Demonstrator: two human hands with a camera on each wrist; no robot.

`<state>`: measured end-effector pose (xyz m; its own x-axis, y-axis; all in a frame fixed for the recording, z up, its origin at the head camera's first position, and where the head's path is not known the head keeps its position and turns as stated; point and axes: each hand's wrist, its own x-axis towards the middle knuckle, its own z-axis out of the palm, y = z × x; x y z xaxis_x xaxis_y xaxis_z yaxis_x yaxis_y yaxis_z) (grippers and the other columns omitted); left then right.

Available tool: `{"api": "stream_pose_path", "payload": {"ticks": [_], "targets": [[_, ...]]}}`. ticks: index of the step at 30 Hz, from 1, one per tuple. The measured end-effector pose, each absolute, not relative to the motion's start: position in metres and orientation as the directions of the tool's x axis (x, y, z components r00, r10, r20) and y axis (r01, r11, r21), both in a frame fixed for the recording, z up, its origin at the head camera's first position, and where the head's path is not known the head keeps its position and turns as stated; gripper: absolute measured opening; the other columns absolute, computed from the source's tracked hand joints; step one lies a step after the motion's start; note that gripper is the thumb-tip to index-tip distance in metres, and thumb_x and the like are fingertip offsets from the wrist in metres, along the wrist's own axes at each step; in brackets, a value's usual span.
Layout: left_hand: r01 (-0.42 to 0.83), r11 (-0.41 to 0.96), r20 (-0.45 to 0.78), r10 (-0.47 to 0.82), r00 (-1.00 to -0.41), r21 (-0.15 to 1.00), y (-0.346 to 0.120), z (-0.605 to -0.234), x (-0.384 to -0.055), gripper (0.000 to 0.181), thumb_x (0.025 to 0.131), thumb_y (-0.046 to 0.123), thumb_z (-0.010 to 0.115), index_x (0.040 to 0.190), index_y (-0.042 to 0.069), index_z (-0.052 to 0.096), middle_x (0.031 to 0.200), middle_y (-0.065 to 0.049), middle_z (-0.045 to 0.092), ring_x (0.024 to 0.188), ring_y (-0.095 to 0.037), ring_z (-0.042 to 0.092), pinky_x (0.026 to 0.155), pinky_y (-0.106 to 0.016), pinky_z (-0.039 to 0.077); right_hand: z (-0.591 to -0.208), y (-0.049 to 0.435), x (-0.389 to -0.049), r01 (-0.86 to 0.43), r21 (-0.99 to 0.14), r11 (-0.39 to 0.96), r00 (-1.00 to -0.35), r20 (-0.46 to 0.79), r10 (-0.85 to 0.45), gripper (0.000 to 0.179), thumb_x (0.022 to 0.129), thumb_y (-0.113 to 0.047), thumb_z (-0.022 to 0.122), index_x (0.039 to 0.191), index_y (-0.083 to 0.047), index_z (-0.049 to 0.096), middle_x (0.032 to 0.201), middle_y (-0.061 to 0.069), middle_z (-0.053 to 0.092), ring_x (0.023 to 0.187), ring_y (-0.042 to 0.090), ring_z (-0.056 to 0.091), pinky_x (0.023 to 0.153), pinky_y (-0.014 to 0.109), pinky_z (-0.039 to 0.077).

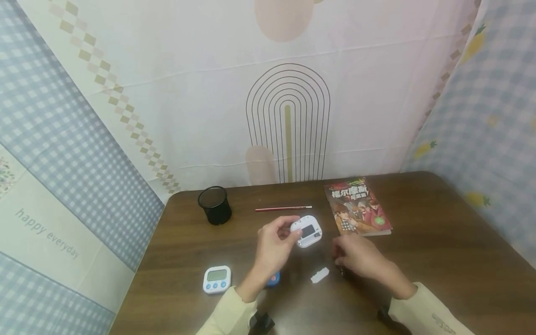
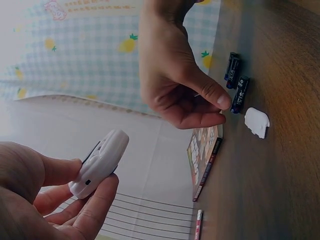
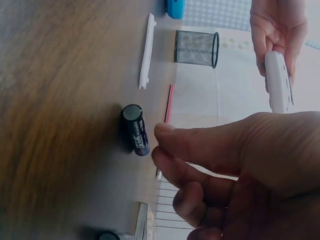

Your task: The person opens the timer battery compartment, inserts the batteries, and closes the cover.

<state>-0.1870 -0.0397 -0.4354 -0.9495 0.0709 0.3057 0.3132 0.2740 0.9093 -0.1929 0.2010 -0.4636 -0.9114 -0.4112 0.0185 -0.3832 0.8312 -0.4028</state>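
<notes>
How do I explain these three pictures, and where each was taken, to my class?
No robot here: these are a person's bare hands. The widest picture is taken from the person's head, looking forward and down; the two sideways ones are taken from the wrists. The left hand holds a white timer, its back open. The right hand, holding nothing, is near two batteries. On the wooden table lie the white battery cover, a digital timer with blue buttons, a partly hidden blue device, a red pencil and a book; a black mesh pen holder stands upright.
</notes>
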Motion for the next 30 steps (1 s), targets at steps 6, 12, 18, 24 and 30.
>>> {"api": "stream_pose_path", "payload": {"ticks": [6, 12, 18, 24, 30], "targets": [[0.32, 0.271, 0.315, 0.064, -0.947, 0.908, -0.0403, -0.4342, -0.1867, 0.025, 0.092, 0.004, 0.081, 0.117, 0.009, 0.079, 0.104, -0.01, 0.08, 0.08, -0.015, 0.074, 0.07, -0.023, 0.062, -0.4634, 0.2015, -0.194, -0.368, -0.381, 0.848, -0.916, -0.008, -0.401, 0.027, 0.072, -0.012, 0.093, 0.079, -0.02, 0.068, 0.079, -0.007, 0.065, 0.073, 0.013, 0.06, 0.062, 0.035, 0.052], [0.336, 0.275, 0.333, 0.059, -0.941, 0.901, -0.0409, -0.4339, -0.1864, 0.025, 0.091, 0.004, 0.081, 0.116, 0.009, 0.079, 0.103, -0.009, 0.08, 0.079, -0.012, 0.072, 0.071, -0.023, 0.062, -0.4653, 0.2014, -0.1938, -0.351, -0.363, 0.863, -0.923, -0.023, -0.385, 0.028, 0.072, -0.017, 0.095, 0.079, -0.02, 0.068, 0.077, -0.007, 0.064, 0.07, 0.012, 0.059, 0.059, 0.035, 0.05], [0.323, 0.276, 0.319, 0.06, -0.946, 0.905, -0.0396, -0.434, -0.1868, 0.025, 0.091, 0.004, 0.081, 0.115, 0.009, 0.079, 0.102, -0.009, 0.08, 0.079, -0.014, 0.073, 0.071, -0.022, 0.061, -0.4677, 0.1996, -0.1933, -0.318, -0.367, 0.874, -0.931, -0.055, -0.362, 0.029, 0.073, -0.017, 0.095, 0.077, -0.019, 0.066, 0.073, -0.008, 0.061, 0.066, 0.012, 0.056, 0.056, 0.034, 0.048], [0.307, 0.277, 0.302, 0.059, -0.951, 0.911, -0.0382, -0.4348, -0.1861, 0.024, 0.09, 0.006, 0.082, 0.114, 0.01, 0.08, 0.1, -0.008, 0.08, 0.079, -0.014, 0.072, 0.07, -0.022, 0.06, -0.4691, 0.1991, -0.1919, -0.322, -0.377, 0.868, -0.929, -0.049, -0.366, 0.029, 0.073, -0.016, 0.094, 0.075, -0.02, 0.065, 0.07, -0.009, 0.06, 0.064, 0.011, 0.054, 0.055, 0.032, 0.048], [0.307, 0.277, 0.302, 0.06, -0.951, 0.91, -0.0376, -0.4345, -0.1852, 0.024, 0.091, 0.005, 0.082, 0.114, 0.01, 0.08, 0.1, -0.009, 0.08, 0.079, -0.014, 0.072, 0.069, -0.022, 0.06, -0.471, 0.199, -0.1907, -0.342, -0.387, 0.856, -0.924, -0.026, -0.381, 0.03, 0.073, -0.011, 0.092, 0.071, -0.019, 0.063, 0.066, -0.009, 0.058, 0.06, 0.01, 0.053, 0.054, 0.03, 0.048]]}}
